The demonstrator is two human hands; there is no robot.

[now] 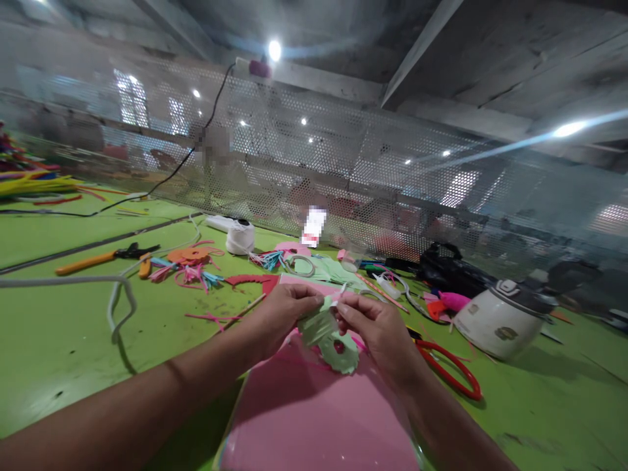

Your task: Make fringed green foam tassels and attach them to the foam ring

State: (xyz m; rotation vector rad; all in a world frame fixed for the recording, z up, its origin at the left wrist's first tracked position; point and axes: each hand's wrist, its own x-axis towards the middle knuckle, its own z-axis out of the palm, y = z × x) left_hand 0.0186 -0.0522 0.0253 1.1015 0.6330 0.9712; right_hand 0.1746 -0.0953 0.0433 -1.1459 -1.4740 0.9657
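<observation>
Head view shows a pale green crinkled piece between the two hands, at the middle of the scene over the near pink surface. The left hand pinches its top edge between thumb and fingers; the right hand has thumb and fingertips closed on its upper right edge, by a small white bit. Just below, near the right hand, is a pale green disc with a scalloped rim and a reddish center; whether it is joined to the crinkled piece I cannot tell. Both look like paper, though blur makes that uncertain.

A phone glows on the far side, its screen too pixelated to read, and the dark-lidded white pot on the right bears small stickers, likewise illegible. Pink surface and pot are smooth, faintly glossy. Left of the hands lie pliers with orange handles and pink and blue strips; farther off stands a rounded white spool. A red looped handle rests right of the right hand. Behind everything, a perforated screen crosses the green table.
</observation>
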